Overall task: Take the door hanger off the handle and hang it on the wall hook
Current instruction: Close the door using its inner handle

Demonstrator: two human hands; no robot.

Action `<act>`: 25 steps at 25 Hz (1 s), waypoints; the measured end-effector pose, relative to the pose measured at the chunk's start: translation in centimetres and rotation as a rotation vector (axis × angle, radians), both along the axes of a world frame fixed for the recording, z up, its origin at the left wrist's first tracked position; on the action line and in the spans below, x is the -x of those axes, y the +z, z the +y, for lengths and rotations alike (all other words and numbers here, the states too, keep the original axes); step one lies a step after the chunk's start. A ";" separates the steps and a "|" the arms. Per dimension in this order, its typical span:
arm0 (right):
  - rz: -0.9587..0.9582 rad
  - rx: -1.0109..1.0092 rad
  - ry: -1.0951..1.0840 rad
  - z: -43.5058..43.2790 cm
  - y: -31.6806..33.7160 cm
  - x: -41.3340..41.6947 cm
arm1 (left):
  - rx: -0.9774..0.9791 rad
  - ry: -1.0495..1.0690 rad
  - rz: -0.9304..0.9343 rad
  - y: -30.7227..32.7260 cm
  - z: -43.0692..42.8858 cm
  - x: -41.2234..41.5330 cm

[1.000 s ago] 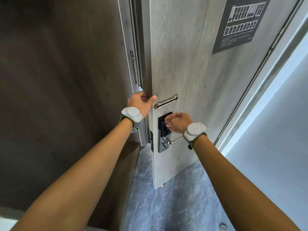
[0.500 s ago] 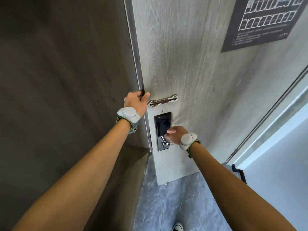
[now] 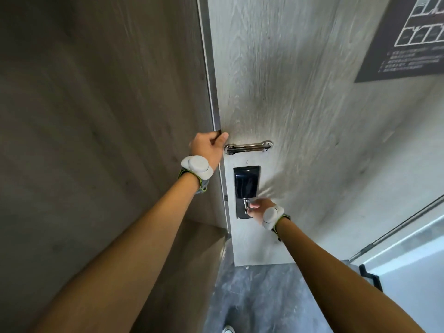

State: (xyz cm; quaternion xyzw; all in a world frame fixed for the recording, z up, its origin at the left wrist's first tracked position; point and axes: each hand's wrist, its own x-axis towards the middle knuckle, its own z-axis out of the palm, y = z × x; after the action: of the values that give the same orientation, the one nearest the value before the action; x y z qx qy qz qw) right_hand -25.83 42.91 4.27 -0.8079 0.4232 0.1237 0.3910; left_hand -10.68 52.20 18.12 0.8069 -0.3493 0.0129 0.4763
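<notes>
A pale wood-grain door [image 3: 288, 80] fills the middle of the view. My left hand [image 3: 208, 146] is curled around the door's left edge, just left of a metal latch bar [image 3: 248, 147]. Below it sits a black lock plate [image 3: 246, 188]. My right hand [image 3: 258, 209] is closed on the silver door handle [image 3: 246, 204] at the plate's lower part; most of the handle is hidden by my fingers. No door hanger and no wall hook show in this view.
A dark wood wall [image 3: 96, 116] stands close on the left. A dark floor-plan sign [image 3: 406, 42] hangs on the door's upper right. Grey marble floor [image 3: 259, 296] lies below, with a shoe tip [image 3: 228, 329]. A white wall [image 3: 408, 272] runs along the lower right.
The door has swung from ajar toward the frame and the gap at its left edge has narrowed. My right hand slid down from the black plate onto the handle; my left stayed on the edge.
</notes>
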 end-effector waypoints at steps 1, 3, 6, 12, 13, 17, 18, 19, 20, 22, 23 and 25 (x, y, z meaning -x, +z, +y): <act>-0.021 -0.036 -0.033 -0.7 -0.2 -0.8 | 0.007 -0.030 0.006 0.0 -0.8 -1.0; -0.041 -0.048 -0.078 -1.6 -0.5 -2.2 | 0.004 -0.048 0.004 0.0 -1.9 -2.4; -0.067 -0.029 -0.108 -3.4 -1.0 -4.5 | -0.006 -0.074 0.004 -0.5 -4.0 -4.9; -0.084 0.057 -0.127 -5.8 -1.3 -7.0 | -0.015 -0.074 -0.028 -0.3 -7.0 -7.7; -0.082 0.049 -0.116 -6.1 -1.4 -7.4 | -0.017 -0.066 -0.038 -0.2 -7.3 -7.9; -0.114 -0.040 -0.127 -8.0 -1.7 -8.3 | -0.034 -0.002 -0.035 0.0 -9.2 -8.7; -0.144 -0.048 -0.143 -8.4 -2.2 -8.4 | -0.035 0.013 -0.029 0.0 -9.6 -8.9; -0.148 -0.050 -0.117 -8.9 -2.3 -8.6 | -0.032 0.027 -0.021 -0.1 -10.0 -9.0; -0.152 -0.063 -0.103 -9.2 -2.5 -8.8 | -0.030 0.037 -0.011 -0.1 -10.3 -9.1; -0.158 -0.097 -0.078 -9.5 -2.7 -9.0 | -0.041 0.052 0.011 0.0 -10.8 -9.4; -0.155 -0.108 -0.070 -9.8 -2.7 -9.2 | -0.058 0.059 0.016 0.1 -11.1 -9.6; -0.170 -0.122 -0.086 -10.2 -2.6 -9.3 | -0.099 0.070 0.013 0.3 -11.9 -9.9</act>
State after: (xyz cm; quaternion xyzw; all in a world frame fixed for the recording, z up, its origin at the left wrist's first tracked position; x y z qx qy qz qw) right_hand -16.55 32.66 1.70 -0.7713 0.4145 0.0632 0.4788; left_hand -0.74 40.32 18.44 0.8413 -0.3181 0.0069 0.4371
